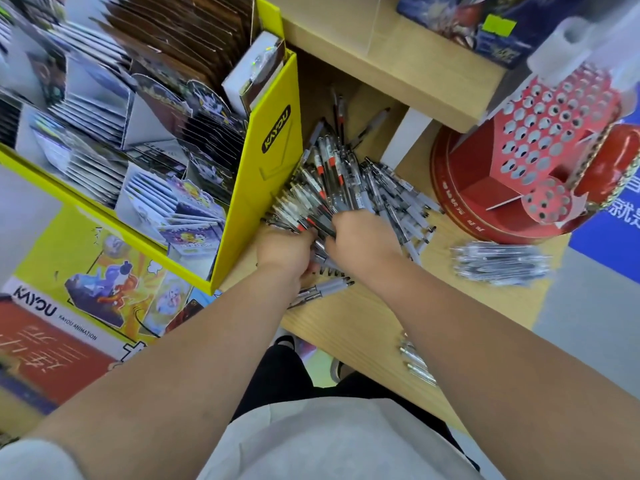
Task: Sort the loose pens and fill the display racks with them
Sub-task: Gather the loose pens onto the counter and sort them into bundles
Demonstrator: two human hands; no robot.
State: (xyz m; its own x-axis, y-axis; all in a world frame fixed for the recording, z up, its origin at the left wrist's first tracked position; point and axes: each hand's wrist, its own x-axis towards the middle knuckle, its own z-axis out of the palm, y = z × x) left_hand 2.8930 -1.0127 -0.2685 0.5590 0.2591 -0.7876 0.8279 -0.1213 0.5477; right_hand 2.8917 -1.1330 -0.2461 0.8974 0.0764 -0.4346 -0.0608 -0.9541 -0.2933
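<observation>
Digging into the loose pens, both hands work at the near edge of the heap. It lies fanned on the wooden counter between the yellow card stand on the left and the red rack on the right. The heap probably sits there to stay within easy reach of the rack's empty holes. The left hand has its fingers curled round a bunch of pens, likely gathering one kind together. The right hand lies knuckles-up, fingers bent down into the pile. Their tips are buried, so I cannot tell whether they pinch anything. Pens lie under and beyond both sets of fingers, and a few poke out near the left wrist. A tidy bundle rests apart to the right, seemingly sorted out for the rack.
</observation>
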